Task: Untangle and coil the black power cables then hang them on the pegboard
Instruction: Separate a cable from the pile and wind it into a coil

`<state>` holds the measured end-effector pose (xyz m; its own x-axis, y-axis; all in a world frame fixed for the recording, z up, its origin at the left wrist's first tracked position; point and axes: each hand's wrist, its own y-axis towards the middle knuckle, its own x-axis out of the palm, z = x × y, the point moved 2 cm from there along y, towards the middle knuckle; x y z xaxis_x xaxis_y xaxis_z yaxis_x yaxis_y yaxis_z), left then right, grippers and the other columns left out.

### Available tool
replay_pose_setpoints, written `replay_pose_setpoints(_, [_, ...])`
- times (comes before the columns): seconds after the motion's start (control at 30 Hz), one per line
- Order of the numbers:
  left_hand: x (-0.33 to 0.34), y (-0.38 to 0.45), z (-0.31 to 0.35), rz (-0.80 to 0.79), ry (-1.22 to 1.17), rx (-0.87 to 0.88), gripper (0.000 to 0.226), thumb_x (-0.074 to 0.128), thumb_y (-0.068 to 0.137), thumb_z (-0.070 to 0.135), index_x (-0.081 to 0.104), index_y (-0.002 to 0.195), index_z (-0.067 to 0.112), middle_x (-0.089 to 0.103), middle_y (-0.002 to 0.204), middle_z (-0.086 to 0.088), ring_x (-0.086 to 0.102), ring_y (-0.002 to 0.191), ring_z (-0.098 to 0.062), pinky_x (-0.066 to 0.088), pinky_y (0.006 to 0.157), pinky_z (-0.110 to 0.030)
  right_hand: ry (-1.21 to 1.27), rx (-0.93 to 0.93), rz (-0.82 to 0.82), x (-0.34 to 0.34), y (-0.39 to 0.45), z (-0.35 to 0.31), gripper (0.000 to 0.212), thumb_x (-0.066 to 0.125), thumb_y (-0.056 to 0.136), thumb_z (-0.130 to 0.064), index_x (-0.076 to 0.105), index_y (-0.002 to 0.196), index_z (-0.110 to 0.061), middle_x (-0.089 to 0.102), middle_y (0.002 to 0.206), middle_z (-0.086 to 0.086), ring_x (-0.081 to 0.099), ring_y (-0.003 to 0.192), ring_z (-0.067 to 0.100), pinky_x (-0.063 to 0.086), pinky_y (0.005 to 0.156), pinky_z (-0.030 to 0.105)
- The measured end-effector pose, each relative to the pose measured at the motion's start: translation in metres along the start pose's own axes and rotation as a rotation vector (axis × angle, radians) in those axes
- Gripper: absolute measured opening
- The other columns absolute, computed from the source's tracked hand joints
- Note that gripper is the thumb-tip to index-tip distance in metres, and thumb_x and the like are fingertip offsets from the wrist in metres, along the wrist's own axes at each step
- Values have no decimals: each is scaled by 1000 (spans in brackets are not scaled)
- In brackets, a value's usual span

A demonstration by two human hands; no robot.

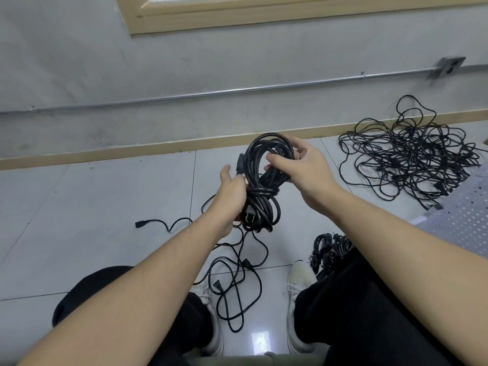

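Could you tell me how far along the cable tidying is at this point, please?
Done: coiled bundles lie by the right shoe. In hand: both the left hand and right hand hold a wrapped coil. Left: the tangled pile by the wall, a loose cable between the feet, and hanging; the pegboard holds nothing visible.

A coiled black power cable (pixel 264 180), wrapped at its waist, hangs in midair; tangled black cables (pixel 406 151) sprawl on the floor tiles beside the white pegboard (pixel 464 220).

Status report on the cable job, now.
Both hands, left and right, grip one coiled cable. Tangled pile waits on floor. Pegboard bare where visible.
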<state>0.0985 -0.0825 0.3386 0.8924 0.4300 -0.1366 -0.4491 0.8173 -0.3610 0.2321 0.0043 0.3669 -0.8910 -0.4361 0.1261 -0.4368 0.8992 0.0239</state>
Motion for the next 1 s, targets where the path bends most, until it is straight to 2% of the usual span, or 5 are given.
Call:
replay_pose_setpoints(0.2, [0, -11, 10, -56, -227, 71, 40, 37, 103, 11, 62, 125, 33, 77, 84, 10, 70, 59, -14, 50, 49, -30, 17, -15, -98, 2, 2, -4, 52, 74, 88, 0, 55, 135, -8, 75, 90, 6, 74, 78, 26, 60, 77, 40])
replay_pose_setpoints(0.43, [3, -17, 15, -234, -209, -22, 24, 48, 106, 18, 69, 94, 20, 63, 55, 8, 72, 66, -17, 59, 80, -49, -28, 5, -198, -4, 2, -3, 40, 73, 89, -2, 64, 128, -10, 74, 98, 8, 71, 85, 25, 58, 77, 31])
replay_pose_setpoints(0.67, [10, -16, 17, -192, -379, -23, 35, 38, 102, 1, 61, 79, 13, 51, 41, 5, 62, 43, -15, 52, 83, -46, -143, -105, -124, -1, 5, -1, 37, 75, 90, -12, 69, 126, -14, 76, 114, 0, 70, 109, 12, 52, 95, 26])
replay_pose_setpoints(0.83, [4, -13, 15, -278, -525, -34, 40, 30, 75, -7, 64, 93, 5, 69, 74, -11, 69, 63, -25, 52, 67, -39, -130, -79, -133, -1, 7, -2, 22, 71, 95, -17, 72, 116, -22, 75, 99, -10, 68, 95, 9, 53, 93, 35])
replay_pose_setpoints(1.0, [-2, -11, 23, -363, -377, 96, 52, 36, 97, 49, 71, 104, 10, 74, 94, -11, 70, 85, -27, 56, 72, -39, -137, -75, -158, -6, 3, -2, 21, 72, 94, -14, 71, 113, -25, 77, 98, -8, 72, 93, 9, 56, 76, 25])
